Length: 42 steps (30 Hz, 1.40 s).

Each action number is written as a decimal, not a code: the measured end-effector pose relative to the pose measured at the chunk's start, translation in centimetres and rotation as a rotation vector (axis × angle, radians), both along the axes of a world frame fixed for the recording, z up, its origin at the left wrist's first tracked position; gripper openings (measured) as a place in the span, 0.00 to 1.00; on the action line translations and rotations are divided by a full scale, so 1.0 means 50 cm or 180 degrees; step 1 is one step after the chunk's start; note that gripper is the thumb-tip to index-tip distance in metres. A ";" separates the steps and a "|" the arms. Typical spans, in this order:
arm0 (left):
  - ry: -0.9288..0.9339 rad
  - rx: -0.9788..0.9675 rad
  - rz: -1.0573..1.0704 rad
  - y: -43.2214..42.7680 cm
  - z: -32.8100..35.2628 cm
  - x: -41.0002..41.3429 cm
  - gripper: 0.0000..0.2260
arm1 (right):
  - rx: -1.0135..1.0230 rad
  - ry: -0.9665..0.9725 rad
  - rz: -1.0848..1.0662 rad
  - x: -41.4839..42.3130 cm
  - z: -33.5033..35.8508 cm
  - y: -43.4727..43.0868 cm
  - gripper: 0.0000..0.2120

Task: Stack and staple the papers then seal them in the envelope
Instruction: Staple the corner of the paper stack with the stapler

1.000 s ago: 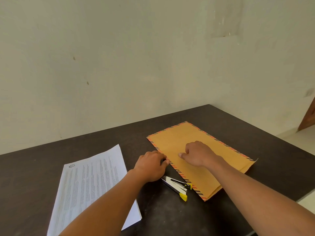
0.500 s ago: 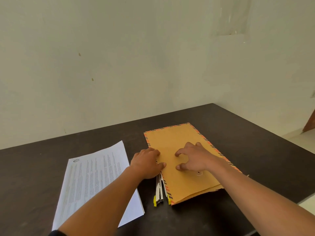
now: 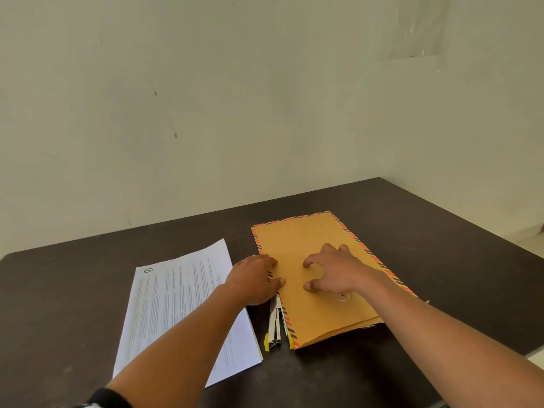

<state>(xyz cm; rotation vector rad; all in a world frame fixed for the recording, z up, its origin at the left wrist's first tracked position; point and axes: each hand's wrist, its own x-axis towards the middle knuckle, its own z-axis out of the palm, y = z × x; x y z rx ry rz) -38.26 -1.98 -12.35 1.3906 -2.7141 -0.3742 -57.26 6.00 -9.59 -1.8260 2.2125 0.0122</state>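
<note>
one envelope point(image 3: 309, 240), right hand point(image 3: 338, 275) fingers point(image 3: 327, 249) spread on it, left hand point(image 3: 253, 279) grip unclear, stapler point(image 3: 276, 322) alongside, papers point(image 3: 182, 295) beyond

The envelope point(image 3: 306, 240) is mustard-brown, edged with a border of slanted orange and dark stripes. The papers point(image 3: 176, 295) are white, covered in fine grey lines of print. The stapler point(image 3: 276, 322) is silver with yellow tips. The surface point(image 3: 73, 290) is dark brown, the wall point(image 3: 235, 98) pale cream with dark specks.
</note>
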 end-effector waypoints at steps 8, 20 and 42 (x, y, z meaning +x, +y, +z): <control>0.0357 -0.0355 0.0579 -0.004 0.056 0.107 0.23 | -0.0470 -0.0819 0.0060 0.118 0.053 -0.049 0.23; 0.0387 0.0178 0.2039 -0.010 0.041 0.435 0.11 | -0.0301 -0.0751 -0.0454 0.356 -0.003 -0.166 0.08; 0.1072 0.0224 0.2162 -0.004 0.006 0.447 0.23 | -0.0170 -0.1348 -0.0698 0.396 0.004 -0.186 0.09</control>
